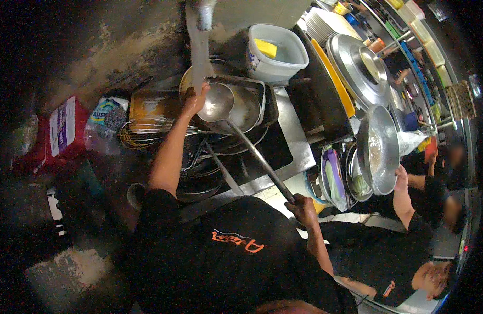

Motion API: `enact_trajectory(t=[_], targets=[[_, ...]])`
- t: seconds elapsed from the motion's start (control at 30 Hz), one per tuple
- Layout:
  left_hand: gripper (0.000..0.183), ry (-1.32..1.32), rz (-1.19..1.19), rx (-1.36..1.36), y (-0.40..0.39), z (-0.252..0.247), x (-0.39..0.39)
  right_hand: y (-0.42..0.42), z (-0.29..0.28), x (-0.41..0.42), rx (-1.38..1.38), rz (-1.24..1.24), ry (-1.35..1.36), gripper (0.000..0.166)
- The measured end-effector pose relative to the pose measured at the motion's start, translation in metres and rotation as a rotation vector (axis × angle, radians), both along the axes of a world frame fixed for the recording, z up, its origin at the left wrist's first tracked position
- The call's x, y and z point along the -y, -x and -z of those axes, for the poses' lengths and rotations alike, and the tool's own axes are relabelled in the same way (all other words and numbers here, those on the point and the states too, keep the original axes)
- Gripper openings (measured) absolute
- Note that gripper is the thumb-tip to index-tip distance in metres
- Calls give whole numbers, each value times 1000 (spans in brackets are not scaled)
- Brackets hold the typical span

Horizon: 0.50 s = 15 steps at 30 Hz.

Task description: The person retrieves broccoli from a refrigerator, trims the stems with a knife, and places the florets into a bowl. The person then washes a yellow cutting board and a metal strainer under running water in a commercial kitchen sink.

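Note:
My right hand (304,208) grips the long metal handle of a ladle (216,103). The round bowl of the ladle is over the sink, tilted so that its shiny side faces me. At the left rim of that bowl is my left hand (195,100), its fingers partly hidden; whether they grip the rim cannot be told. Above them hangs a metal spout (205,17), with a pale column below it, water or a hose. Beneath the ladle sit a rectangular metal pan (264,96) and round cookware. A wire whisk (157,131) lies to their left.
A white plastic tub (278,66) with a yellow sponge (266,48) stands behind. At the right, a co-worker's hand (401,178) holds a metal wok (379,149). Stacked plates (331,23) and large round lids (353,66) are nearby. A red container (63,133) stands left.

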State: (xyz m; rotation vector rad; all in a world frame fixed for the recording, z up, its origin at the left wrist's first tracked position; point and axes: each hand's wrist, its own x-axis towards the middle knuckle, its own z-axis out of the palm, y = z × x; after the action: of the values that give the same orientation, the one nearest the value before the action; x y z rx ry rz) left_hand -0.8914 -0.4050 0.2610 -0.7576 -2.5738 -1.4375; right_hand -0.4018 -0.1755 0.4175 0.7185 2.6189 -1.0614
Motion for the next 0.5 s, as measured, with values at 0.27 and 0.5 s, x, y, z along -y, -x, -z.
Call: enact_trajectory(t=[0.27, 0.5], targets=[[47, -783, 99, 440, -4, 35, 9, 7, 4, 2, -85, -22, -8, 28], [39, -1160, -378, 1009, -89, -13, -37, -4, 47, -3, -196, 46, 50, 32]])
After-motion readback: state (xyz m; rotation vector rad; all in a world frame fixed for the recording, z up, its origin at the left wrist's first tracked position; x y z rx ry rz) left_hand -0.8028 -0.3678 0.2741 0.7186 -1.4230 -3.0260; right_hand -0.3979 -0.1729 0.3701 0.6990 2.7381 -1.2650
